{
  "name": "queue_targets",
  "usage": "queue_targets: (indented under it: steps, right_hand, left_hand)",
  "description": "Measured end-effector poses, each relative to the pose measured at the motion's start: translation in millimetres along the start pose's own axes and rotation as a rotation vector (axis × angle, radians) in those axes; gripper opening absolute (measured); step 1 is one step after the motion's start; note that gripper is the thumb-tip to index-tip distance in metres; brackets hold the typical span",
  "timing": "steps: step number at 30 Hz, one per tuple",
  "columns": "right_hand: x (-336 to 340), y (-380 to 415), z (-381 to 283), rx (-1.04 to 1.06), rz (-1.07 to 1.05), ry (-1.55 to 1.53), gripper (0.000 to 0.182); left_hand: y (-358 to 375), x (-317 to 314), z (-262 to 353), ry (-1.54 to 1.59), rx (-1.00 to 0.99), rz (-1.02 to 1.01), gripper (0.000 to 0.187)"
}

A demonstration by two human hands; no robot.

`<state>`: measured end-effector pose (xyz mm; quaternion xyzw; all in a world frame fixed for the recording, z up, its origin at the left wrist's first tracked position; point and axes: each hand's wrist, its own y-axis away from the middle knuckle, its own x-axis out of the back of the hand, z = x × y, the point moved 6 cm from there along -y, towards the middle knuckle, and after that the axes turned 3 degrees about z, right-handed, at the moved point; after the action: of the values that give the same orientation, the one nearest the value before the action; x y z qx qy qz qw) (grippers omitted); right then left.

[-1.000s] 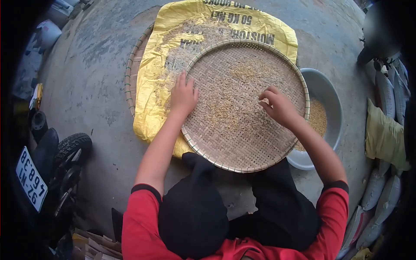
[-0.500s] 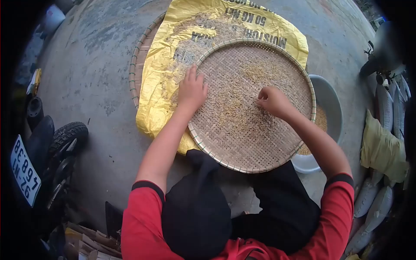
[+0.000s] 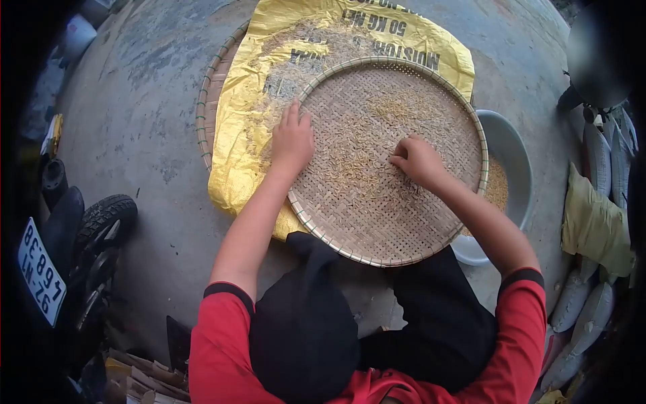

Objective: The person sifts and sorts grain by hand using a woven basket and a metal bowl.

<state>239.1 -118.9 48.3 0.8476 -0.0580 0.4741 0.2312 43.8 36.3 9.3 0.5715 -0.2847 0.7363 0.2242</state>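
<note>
A round woven bamboo winnowing tray [image 3: 397,236] rests partly over my lap and partly on a yellow sack. Scattered grain [image 3: 353,165], golden and husk-like, lies across its middle, with a denser patch toward the far side. My left hand [image 3: 293,138] lies on the tray's left rim, its fingers stretched out and slightly apart. Over the grain right of centre is my right hand [image 3: 418,160], thumb and fingers pinched together. Whatever may be between those fingertips is too small to make out.
The yellow printed sack [image 3: 232,161] lies over a second woven tray [image 3: 210,101]. To the right stands a grey basin [image 3: 515,161] holding grain. A motorbike wheel [image 3: 108,219] is at left; stacked filled sacks [image 3: 585,323] line the right side.
My right hand has moved slightly left over the grain, still pinched. My left hand stays on the rim. The whole view has shifted a little.
</note>
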Motion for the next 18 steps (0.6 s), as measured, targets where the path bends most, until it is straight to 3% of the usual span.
queue_targets:
  steps: [12, 15, 18]
  right_hand:
    - [8, 6, 4, 0.010, 0.087, -0.023, 0.015]
    - [40, 12, 13, 0.005, 0.265, -0.062, 0.014]
    - [90, 29, 47, -0.137, 0.451, -0.040, 0.017]
  left_hand:
    - [1, 0, 2, 0.047, -0.037, 0.027, 0.037]
    - [1, 2, 1, 0.040, -0.030, 0.032, 0.037]
    - [0, 1, 1, 0.049, -0.032, 0.037, 0.038]
